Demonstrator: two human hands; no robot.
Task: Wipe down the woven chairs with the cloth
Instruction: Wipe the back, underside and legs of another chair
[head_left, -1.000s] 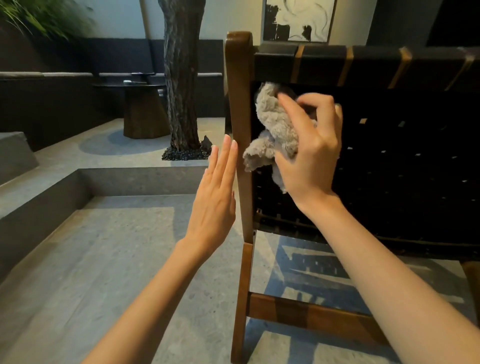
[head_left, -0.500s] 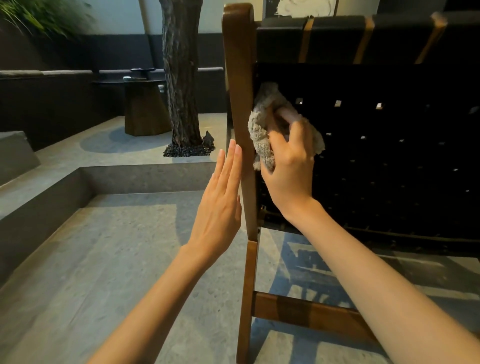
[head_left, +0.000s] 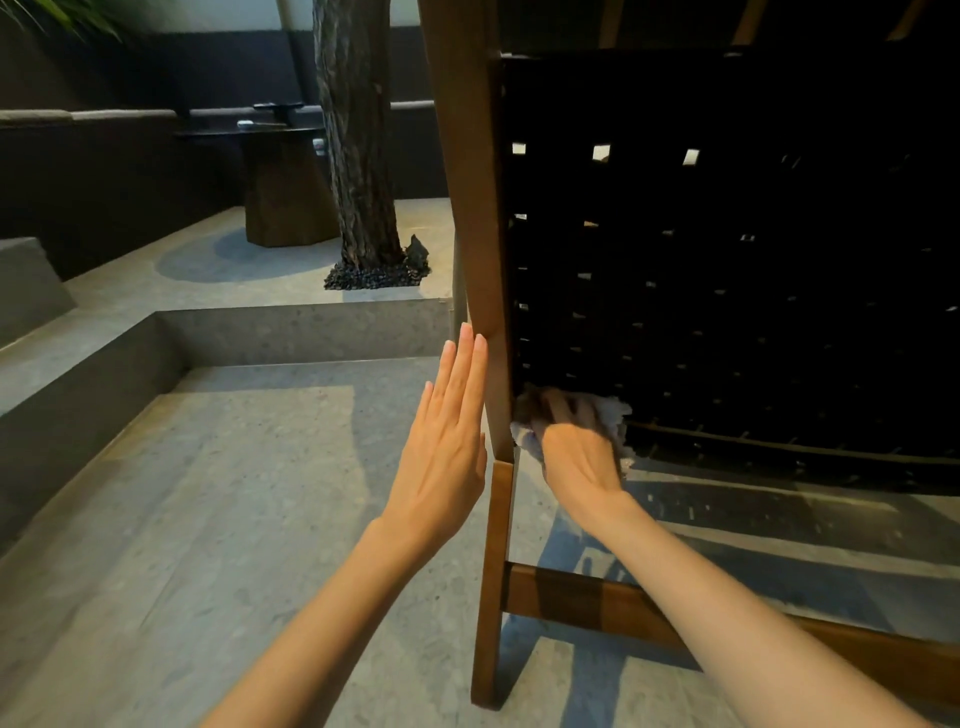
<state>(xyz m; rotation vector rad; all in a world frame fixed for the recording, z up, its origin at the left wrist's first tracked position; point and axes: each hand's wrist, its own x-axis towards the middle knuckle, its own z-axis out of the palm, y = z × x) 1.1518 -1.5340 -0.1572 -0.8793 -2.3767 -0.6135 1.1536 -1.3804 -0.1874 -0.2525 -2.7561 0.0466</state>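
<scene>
The right hand (head_left: 576, 462) covers most of the cloth (head_left: 618, 421); only ragged edges show on either side. Its fingers (head_left: 561, 410) are blurred, so whether they curl round the cloth or press flat cannot be told; the thumb is hidden. Whether the left hand (head_left: 447, 447) touches the chair (head_left: 467, 182) post is unclear. The chair's top and right side are cut off, and its weave (head_left: 753, 312) is lost in darkness. Both forearms run off the bottom edge. Items on the far table (head_left: 291, 192) are too small to tell. The trunk (head_left: 358, 156) and plant (head_left: 67, 13) are cropped above.

Cloth (head_left: 613, 415) on chair (head_left: 478, 260) weave bottom-left; tree trunk (head_left: 358, 156) behind left.
</scene>
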